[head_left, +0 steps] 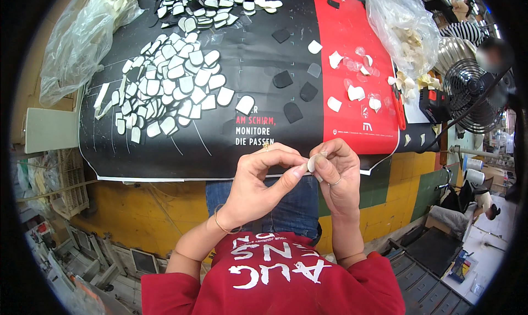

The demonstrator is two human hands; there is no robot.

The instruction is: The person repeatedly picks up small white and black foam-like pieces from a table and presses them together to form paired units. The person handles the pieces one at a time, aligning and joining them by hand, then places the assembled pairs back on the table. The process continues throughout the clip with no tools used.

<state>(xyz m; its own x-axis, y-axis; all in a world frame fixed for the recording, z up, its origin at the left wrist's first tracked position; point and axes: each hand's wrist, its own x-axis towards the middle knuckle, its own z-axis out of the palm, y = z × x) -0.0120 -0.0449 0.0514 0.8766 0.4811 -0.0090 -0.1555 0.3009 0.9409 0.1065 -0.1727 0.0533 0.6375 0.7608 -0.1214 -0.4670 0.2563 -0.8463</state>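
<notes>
Just past the table's near edge, my left hand (263,174) and my right hand (340,174) meet fingertip to fingertip. Between them is a small white-faced pad (312,164), mostly covered by the fingers. The right thumb and forefinger pinch it, while the left thumb and forefinger close on its left edge. A large heap of arch-shaped pads (175,73), white on one face and black-edged, lies ahead to the left. One such pad (245,104) sits apart, nearest my left hand. Dark arch-shaped pieces (293,112) are spread ahead of my hands.
A black and red printed mat (352,136) covers the table. Curled white scraps (356,92) lie on its red part, near red-handled scissors (399,108). Another pad heap (203,7) is at the far side. Plastic bags (82,45) flank the table; a black fan (470,95) stands right.
</notes>
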